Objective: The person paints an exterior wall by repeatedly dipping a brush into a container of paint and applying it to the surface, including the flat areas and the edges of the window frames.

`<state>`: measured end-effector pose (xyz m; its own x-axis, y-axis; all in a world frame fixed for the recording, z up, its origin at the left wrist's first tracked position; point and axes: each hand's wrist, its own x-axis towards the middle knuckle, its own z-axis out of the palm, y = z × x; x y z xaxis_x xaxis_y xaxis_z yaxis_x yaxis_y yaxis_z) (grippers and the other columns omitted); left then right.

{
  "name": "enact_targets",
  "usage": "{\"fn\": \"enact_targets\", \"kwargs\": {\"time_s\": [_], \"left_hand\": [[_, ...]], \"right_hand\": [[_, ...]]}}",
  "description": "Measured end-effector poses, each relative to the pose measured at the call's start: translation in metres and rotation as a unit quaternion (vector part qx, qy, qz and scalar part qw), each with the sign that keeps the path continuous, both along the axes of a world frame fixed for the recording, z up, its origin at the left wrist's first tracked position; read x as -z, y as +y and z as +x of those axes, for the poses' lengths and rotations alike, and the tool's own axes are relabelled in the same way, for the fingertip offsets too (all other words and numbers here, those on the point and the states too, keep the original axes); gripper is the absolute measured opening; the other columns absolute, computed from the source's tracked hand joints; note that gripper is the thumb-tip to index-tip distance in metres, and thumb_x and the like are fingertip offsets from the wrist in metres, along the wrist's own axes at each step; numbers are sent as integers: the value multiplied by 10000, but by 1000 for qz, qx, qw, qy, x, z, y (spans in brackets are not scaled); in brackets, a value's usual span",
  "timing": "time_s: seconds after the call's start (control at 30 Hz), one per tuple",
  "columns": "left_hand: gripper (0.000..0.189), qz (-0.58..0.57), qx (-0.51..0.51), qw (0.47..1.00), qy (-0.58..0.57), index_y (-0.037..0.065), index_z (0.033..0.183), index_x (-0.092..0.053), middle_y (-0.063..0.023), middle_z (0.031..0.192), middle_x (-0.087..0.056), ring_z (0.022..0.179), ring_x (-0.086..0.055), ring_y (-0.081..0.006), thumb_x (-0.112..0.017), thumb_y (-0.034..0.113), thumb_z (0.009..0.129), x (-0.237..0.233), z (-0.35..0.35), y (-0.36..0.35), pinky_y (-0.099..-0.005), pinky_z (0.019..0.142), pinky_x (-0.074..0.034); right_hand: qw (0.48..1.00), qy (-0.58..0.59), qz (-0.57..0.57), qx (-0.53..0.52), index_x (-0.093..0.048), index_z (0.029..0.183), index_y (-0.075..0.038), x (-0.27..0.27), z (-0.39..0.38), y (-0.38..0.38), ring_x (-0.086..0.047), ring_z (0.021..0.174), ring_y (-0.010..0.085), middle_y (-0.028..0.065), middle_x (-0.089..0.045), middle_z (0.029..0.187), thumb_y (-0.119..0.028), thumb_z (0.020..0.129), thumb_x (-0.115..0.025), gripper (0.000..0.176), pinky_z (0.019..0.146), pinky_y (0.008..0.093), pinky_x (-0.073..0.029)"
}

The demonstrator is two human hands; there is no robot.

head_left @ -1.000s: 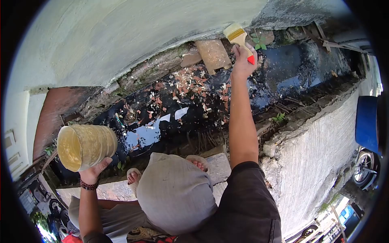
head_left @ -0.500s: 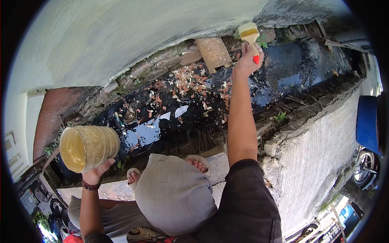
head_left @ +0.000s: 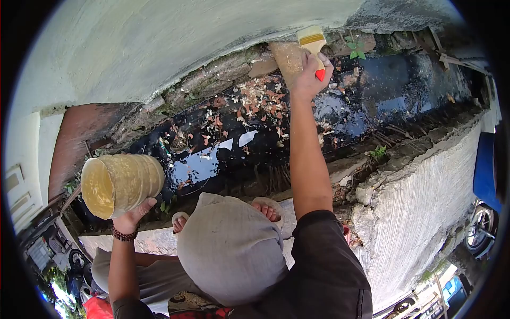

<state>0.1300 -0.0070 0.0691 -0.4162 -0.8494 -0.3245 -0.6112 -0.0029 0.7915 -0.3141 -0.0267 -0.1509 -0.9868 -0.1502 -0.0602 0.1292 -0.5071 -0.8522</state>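
Note:
My right hand (head_left: 312, 78) is closed round the handle of a wide paintbrush (head_left: 313, 41) with pale bristles and a red handle end. Its bristles meet the lower edge of the pale green-grey wall (head_left: 212, 37). At the left, my left hand (head_left: 133, 215) grips a tilted, paint-smeared yellowish bucket (head_left: 133, 183) from below; the mouth faces left, and its inside is coated with pale yellow. Between my hands lies the dark ditch water, away from both.
Peeled flakes and debris float in the ditch (head_left: 255, 114). A brown board (head_left: 287, 61) leans at the wall's foot behind my right hand. A small green plant (head_left: 355, 47) grows nearby. My feet rest on the concrete edge; a rough concrete slab (head_left: 425, 196) spans the right.
The brush in my right hand has moved left along the wall's lower edge, away from the plant. The bucket stays in my left hand; the view has shifted slightly.

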Motion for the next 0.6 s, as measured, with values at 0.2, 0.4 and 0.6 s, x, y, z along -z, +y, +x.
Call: {"fn": "enact_targets", "kwargs": {"time_s": [0.2, 0.4, 0.6], "left_hand": [[1025, -16, -14, 1000, -4, 24, 1453, -313, -138, 1427, -448, 1288, -472, -277, -899, 325, 669, 1, -12, -3, -421, 1092, -385], [975, -40, -30, 999, 5, 18, 1411, -397, -134, 1365, -534, 1243, -524, -273, -902, 373, 656, 1, -14, -4, -421, 1073, -414], [1041, 9, 3, 1000, 8, 26, 1473, -282, -135, 1441, -443, 1294, -468, -281, -891, 309, 678, 5, -8, -10, -427, 1098, -378]], "right_hand": [[979, 89, 75, -170, -485, 1063, 12, 14, 72, -1, -623, 1004, 225, 169, -581, 1063, -23, 928, -547, 153, 942, 367, -527], [999, 3, 36, -16, -507, 1065, 0, 2, 14, -14, -618, 899, 177, 121, -583, 1007, -29, 900, -588, 186, 807, 304, -524], [977, 84, 134, -140, -530, 1033, 3, 2, 49, -7, -585, 896, 161, 107, -586, 980, -38, 852, -636, 213, 820, 299, -491]]}}
